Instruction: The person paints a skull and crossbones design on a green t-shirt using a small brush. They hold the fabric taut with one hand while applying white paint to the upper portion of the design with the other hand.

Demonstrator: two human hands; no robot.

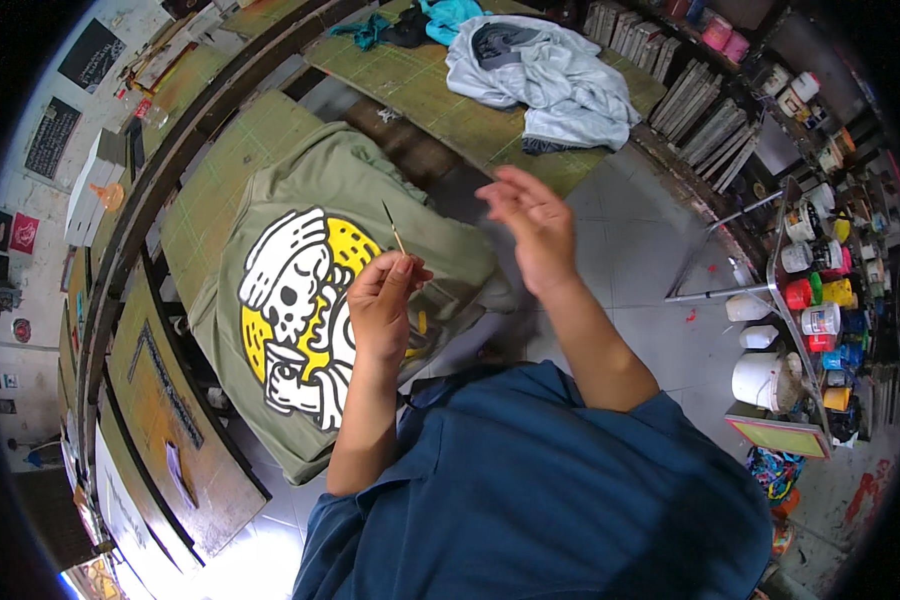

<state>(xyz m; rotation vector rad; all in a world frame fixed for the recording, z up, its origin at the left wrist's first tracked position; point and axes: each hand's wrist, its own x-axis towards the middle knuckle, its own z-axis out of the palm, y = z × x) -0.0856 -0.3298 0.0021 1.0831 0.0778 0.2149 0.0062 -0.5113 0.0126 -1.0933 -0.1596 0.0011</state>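
My left hand [382,297] pinches a thin fine-tipped paintbrush [394,226], its dark tip pointing up and away. Below it, an olive-green T-shirt [232,330] lies spread over a printing board [210,190]. A white, black and yellow print of a skull figure with a cup [295,360] covers the shirt's middle. My left forearm hides part of that print. Off to the right, my right hand [535,225] is raised in the air with nothing in it. Its fingers are apart, bent a little and slightly blurred.
A crumpled light-grey cloth [570,85] rests on another board at the back. Framed screens [690,105] stand in a rack at the far right. Paint tubs [820,320] crowd a shelf along the right, with a white bucket [760,382] beside it. More boards [185,430] sit at left.
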